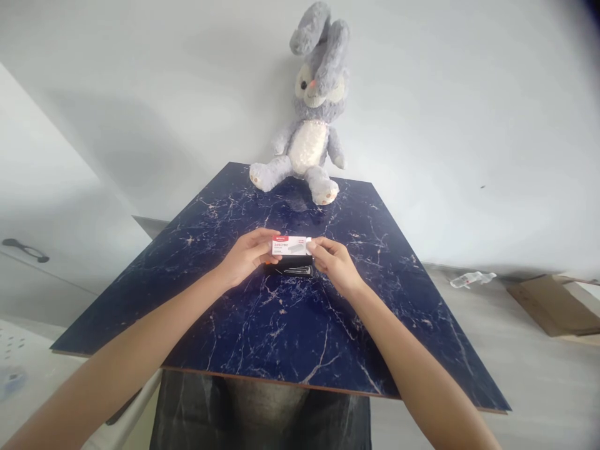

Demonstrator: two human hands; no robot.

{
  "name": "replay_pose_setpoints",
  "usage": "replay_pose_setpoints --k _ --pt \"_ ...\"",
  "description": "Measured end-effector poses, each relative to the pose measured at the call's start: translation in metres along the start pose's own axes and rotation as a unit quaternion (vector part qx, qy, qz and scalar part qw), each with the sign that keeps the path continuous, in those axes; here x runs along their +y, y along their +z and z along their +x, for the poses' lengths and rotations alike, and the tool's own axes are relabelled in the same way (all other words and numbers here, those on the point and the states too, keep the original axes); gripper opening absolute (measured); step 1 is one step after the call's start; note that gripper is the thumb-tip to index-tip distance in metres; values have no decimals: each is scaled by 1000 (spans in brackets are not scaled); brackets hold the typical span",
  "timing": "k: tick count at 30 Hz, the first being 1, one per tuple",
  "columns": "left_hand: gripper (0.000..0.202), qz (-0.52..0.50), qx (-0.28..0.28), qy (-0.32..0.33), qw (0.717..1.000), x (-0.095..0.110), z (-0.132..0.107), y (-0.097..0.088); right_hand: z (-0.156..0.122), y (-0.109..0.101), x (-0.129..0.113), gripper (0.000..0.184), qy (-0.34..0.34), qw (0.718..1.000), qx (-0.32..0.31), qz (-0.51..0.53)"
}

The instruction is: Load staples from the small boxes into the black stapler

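A small white-and-red staple box (289, 245) is held up between my two hands, its printed face toward me. My left hand (246, 256) is closed on the box's left end, thumb in front. At the other end, my right hand (334, 261) pinches the white end of the box between thumb and fingers; whether a flap is lifted there, I cannot tell. Just below the box, a black stapler-like object (295, 270) with a shiny metal part lies on the dark blue marbled table (262, 331). My hands and the box partly hide it.
A grey plush rabbit (309, 144) sits at the table's far edge against the wall. On the floor to the right lie a clear plastic bottle (471, 279) and a cardboard box (553, 305). A drawer handle (25, 250) shows at the left.
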State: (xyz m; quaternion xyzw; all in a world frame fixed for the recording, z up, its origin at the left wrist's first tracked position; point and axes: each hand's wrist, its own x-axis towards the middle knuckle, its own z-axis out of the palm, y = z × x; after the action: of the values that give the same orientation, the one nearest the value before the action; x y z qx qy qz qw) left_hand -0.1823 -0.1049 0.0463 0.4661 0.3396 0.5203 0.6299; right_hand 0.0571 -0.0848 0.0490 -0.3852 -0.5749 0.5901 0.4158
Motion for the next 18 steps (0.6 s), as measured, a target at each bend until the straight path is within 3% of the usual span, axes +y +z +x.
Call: replay_pose_setpoints --k 4,8,13,18 --pt "29 -29 -60 -10 998 2 -3 1 1 -3 2 35 3 997 -36 61" --pt "29 -33 -97 -17 995 1 -5 0 3 -9 2 38 -18 998 -53 11" --pt "29 15 -143 -25 989 0 -6 -1 2 -8 6 41 -115 985 -3 -129" --pt "26 14 -155 -21 988 -3 -9 4 -1 -4 9 39 -145 971 73 -176"
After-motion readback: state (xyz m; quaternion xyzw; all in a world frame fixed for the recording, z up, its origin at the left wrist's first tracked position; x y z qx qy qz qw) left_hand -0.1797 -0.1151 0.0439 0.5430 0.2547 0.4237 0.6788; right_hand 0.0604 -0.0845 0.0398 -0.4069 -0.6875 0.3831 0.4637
